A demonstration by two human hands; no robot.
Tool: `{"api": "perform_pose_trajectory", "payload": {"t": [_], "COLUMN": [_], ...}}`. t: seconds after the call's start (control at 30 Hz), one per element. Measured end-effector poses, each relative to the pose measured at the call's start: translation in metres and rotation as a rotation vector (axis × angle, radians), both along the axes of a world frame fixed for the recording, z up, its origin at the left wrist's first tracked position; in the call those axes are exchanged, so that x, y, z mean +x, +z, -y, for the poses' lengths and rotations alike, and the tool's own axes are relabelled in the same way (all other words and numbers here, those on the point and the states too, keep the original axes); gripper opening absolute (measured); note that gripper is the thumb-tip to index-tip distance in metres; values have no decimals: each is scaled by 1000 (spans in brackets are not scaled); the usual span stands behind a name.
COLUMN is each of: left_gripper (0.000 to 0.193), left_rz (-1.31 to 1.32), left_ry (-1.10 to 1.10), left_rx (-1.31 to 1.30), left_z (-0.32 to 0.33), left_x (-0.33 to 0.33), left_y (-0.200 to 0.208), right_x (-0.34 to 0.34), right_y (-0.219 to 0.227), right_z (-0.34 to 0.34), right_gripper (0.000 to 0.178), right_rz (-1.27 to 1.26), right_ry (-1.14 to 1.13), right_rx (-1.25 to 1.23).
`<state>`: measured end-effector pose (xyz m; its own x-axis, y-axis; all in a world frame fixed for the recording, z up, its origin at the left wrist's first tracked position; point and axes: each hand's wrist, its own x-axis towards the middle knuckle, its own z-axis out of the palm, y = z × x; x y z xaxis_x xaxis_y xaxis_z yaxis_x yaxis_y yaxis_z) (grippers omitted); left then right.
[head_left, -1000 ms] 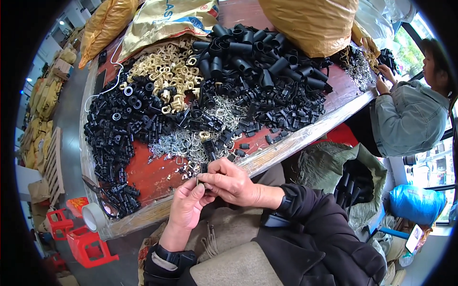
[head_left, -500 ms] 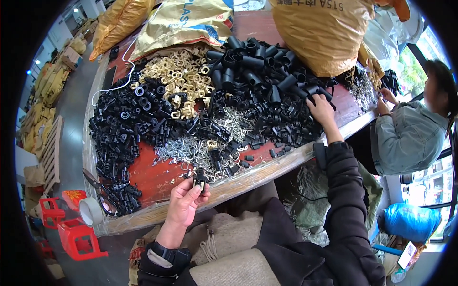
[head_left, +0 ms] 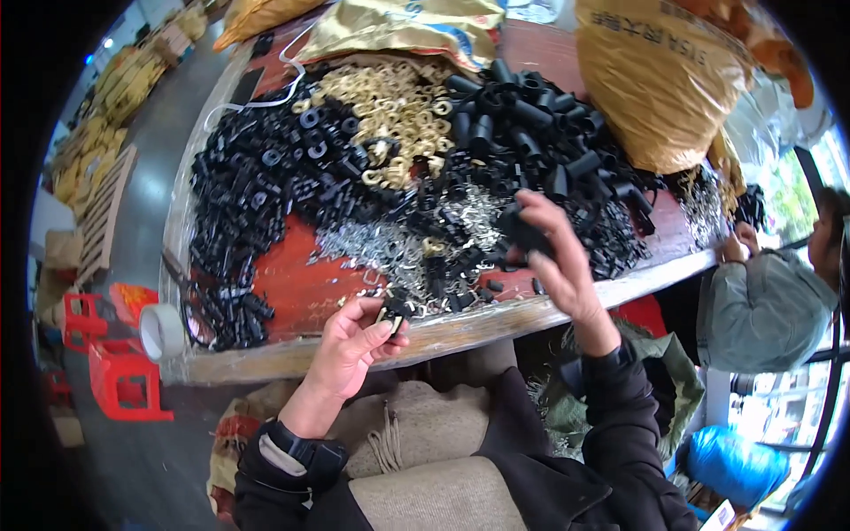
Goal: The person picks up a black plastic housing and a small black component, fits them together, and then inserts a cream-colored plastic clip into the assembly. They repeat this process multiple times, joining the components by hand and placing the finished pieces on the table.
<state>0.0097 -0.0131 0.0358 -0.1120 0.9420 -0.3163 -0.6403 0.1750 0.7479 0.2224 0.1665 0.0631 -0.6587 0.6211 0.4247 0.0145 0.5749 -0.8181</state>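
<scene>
right hand [head_left: 569, 273] back with black piece [head_left: 526, 232]

Red stools [head_left: 119, 361], tape roll [head_left: 158, 333], blue bag [head_left: 737, 465]

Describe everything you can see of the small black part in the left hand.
The small black part is compact and uneven in outline, looks like plastic, and has some cream colour showing beside the thumb. The left hand grips it between thumb and fingers, which cover much of it. It is held up by the near edge of the table. Blur and the fingers hide its exact shape, tilt and finer details.
</scene>
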Motion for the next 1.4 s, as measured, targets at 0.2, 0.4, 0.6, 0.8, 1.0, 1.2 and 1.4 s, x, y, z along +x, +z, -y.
{"api": "perform_pose_trajectory", "payload": {"t": [0.2,0.4,0.6,0.8,1.0,1.2,1.4], "left_gripper": [28,26,25,28,33,53,69], "left_rz": [23,2,-93,-239,-292,-583,-394], "left_ry": [-15,-146,-167,-166,-153,-89,-63], "left_rx": [-29,38,1,-26,-39,123,158], "left_z": [9,15,17,14,10,11,10], "left_x": [-7,-8,-9,-9,-1,3,2], "left_y": [14,10,7,5,10,-7,-6], "right_x": [-43,-54,-56,-57,-60,-62,-57], "right_y": [-4,-4,-7,-17,-35,-50,-45], "right_z": [48,64,72,81,92,108,96], "right_gripper": [32,33,38,40,41,44,52], "right_rz": [-36,21,87,110,37,-31,54], "right_ry": [436,380,397,360,220,39,198], "right_rx": [-166,57,59,20,-28,-4,-96]}}
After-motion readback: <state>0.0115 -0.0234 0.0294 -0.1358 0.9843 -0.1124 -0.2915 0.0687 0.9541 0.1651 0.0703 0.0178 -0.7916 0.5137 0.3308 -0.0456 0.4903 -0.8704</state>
